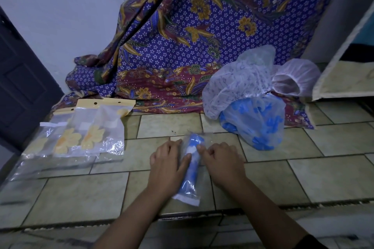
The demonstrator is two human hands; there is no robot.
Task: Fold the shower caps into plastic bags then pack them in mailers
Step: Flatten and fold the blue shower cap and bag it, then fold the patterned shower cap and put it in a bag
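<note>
Bare tiles point(303, 178) right of hands point(194, 166)

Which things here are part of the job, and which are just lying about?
Job: bagged cap, held by left hand and right hand; bags; loose caps.
Lying about: cloth, door, mat.
</note>
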